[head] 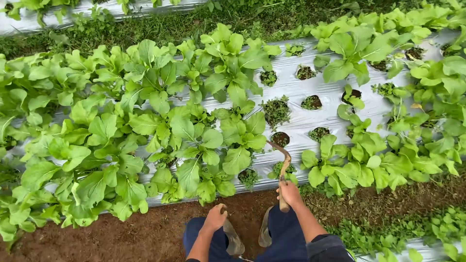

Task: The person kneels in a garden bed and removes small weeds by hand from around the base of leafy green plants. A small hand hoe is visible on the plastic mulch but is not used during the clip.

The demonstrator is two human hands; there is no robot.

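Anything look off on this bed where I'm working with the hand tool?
Yes. Around the curved tool in the right hand, several planting holes in the silver mulch sheet hold only small weeds or bare soil, while leafy greens fill the bed's left part.
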